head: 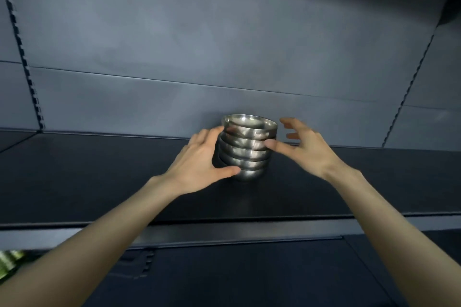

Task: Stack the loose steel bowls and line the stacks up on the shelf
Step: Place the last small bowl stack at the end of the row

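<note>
While the stack of bowls (pixel 245 147) is seated on the shelf (pixel 99 182), left hand (pixel 199 159) fingers are wrapped around it; right hand (pixel 303 144) fingers are spread, only the thumb touching; squaring and release are judged next.

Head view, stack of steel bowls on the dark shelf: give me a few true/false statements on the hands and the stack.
1. The stack of nested shiny steel bowls sits on the dark shelf. True.
2. The left hand is clear of the stack. False: it wraps the stack's left side.
3. The right hand is spread open, its thumb touching the stack. True.
4. A second stack stands beside it. False: only one stack shows.
</note>
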Available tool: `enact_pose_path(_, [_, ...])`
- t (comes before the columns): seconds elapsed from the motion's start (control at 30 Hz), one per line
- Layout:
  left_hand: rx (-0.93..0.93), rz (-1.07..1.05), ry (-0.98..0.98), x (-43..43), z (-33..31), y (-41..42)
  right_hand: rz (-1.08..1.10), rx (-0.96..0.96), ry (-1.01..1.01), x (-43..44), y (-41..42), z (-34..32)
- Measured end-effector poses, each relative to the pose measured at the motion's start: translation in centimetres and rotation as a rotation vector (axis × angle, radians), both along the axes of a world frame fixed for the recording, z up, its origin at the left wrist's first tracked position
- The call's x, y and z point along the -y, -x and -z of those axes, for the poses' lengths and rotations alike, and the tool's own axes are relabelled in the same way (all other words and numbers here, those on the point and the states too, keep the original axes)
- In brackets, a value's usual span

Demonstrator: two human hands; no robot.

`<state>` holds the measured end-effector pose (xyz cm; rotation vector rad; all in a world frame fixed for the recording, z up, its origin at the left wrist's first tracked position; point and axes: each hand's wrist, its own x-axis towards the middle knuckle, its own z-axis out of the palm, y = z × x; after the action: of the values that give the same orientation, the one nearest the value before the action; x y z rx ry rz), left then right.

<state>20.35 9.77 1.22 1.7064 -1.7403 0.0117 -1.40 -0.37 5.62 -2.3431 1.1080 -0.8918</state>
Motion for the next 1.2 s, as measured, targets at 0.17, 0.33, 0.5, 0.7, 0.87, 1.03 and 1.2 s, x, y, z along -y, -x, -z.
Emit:
enact_pose_path(0.17, [-0.330,-0.058,0.010,2.0,2.6,1.4,-0.085,0.097,-0.141,2.2,-0.2,1.6])
enact_pose_path(0.33, [-0.588,-0.052,-0.079,3.7,4.6,1.8,-0.154,0.154,-0.245,4.0,-0.8,3.5])
enact_pose_path(0.5, [-0.692,-0.078,-0.071,4.8,5.3,2.2,-0.247,0.191,-0.305,5.6,-1.4,4.7])
enact_pose_path(0.7, [-0.741,-0.051,-0.035,5.5,5.8,2.8,-0.327,0.254,-0.352,6.7,-2.1,5.7])
enact_pose_path(0.87, [-0.732,-0.038,-0.031,5.6,5.9,2.9,-0.347,0.266,-0.376,7.1,-1.8,6.2])
enact_pose_path(1.03, [-0.746,-0.062,-0.037,5.7,6.0,2.9,-0.358,0.352,-0.412,6.5,-1.8,6.6])
enact_pose_path(1.2, [-0.749,-0.087,-0.027,5.4,5.7,2.9,-0.351,0.414,-0.393,6.0,-2.0,6.7])
